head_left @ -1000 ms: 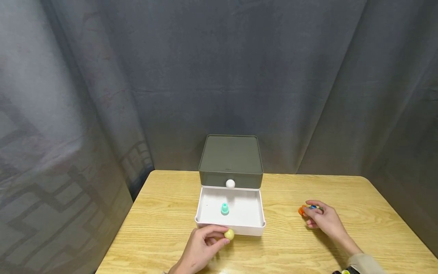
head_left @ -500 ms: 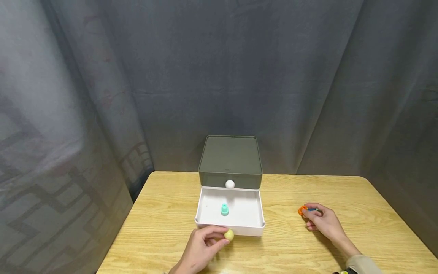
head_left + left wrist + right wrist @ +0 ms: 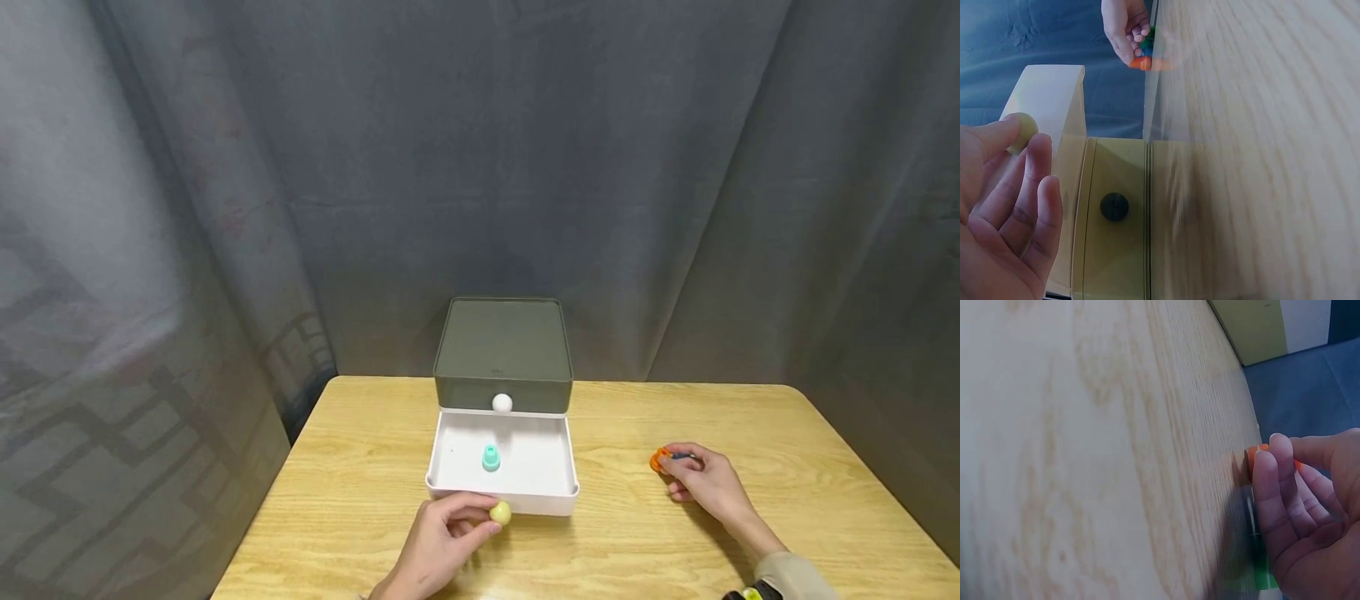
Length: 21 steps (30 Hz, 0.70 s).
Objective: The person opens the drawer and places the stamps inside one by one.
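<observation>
My left hand point(image 3: 438, 546) pinches the round yellow knob point(image 3: 500, 512) on the front of a white drawer point(image 3: 536, 504), which is pulled out. Inside the drawer stands a small teal stepped cone-like piece point(image 3: 491, 459). Over to the right, my right hand point(image 3: 708, 483) has thumb and fingertips on a small orange piece point(image 3: 659, 461) at the tabletop. A blue piece point(image 3: 681, 456) shows just behind it, partly covered by the fingers. In the right wrist view a green piece point(image 3: 1264, 575) lies below the hand, in line with the orange one.
Above the drawer, a dark grey-green cabinet top point(image 3: 504, 337) has a closed upper drawer with a white knob point(image 3: 502, 403). Everything stands on a wooden table point(image 3: 360, 467). Grey curtains point(image 3: 510, 167) hang behind and at both sides.
My right fingers have lowered slightly around the orange piece and now hide the green and more of the blue. The left hand stays on the yellow knob, and the drawer has not moved.
</observation>
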### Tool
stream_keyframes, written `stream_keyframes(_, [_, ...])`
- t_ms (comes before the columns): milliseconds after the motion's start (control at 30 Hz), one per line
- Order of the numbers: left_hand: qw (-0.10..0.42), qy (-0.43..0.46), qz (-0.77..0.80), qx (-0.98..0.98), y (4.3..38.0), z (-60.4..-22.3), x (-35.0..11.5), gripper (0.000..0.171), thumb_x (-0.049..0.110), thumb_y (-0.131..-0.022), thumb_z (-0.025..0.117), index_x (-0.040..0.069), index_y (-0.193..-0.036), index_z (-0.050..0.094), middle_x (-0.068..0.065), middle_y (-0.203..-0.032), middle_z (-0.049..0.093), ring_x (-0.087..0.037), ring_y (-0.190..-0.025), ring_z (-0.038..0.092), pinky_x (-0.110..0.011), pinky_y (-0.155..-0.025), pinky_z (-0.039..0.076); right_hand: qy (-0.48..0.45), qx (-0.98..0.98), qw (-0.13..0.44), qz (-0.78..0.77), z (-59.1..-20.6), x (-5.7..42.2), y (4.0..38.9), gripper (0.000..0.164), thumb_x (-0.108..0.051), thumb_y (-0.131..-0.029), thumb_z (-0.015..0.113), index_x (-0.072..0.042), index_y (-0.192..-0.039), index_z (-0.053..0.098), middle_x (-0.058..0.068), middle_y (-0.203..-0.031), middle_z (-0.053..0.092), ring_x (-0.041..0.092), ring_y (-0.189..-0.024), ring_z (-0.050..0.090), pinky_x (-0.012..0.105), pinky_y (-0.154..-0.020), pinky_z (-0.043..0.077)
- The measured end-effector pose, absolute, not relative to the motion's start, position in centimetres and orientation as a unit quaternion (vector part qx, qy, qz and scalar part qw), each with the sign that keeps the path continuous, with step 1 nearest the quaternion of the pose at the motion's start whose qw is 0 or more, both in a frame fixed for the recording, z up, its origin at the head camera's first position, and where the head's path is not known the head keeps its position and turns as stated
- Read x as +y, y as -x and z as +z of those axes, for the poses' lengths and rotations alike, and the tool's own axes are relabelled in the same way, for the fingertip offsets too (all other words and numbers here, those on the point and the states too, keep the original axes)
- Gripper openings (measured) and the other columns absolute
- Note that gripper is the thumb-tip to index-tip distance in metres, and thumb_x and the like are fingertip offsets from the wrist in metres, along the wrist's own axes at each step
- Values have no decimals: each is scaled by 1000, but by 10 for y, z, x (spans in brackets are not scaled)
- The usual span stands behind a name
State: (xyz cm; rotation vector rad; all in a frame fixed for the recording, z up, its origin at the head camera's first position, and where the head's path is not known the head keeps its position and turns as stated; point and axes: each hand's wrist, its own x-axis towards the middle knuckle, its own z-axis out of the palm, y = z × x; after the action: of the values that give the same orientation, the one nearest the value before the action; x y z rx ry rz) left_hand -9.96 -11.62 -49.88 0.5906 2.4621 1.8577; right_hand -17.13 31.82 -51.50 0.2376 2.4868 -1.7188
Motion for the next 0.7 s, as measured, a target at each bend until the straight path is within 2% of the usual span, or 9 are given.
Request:
stream_keyframes(400, [1, -191, 595, 781, 100, -500, -115, 25, 25, -93, 84, 13, -115, 80, -6, -97, 84, 3, -71, 63, -18, -63, 56, -59, 828, 48, -556, -499, 319, 168, 57, -22, -106, 68, 11, -148, 48, 3, -94, 77, 14, -72, 72, 32, -69, 66])
stream_keyframes(700, [-8, -193, 592, 783, 100, -501, -116, 24, 24, -92, 85, 13, -114, 80, -5, -95, 83, 4, -70, 62, -18, -62, 55, -43, 827, 66, -556, -482, 312, 165, 59, -28, -106, 69, 9, -148, 50, 4, -93, 77, 16, -74, 73, 31, -71, 65])
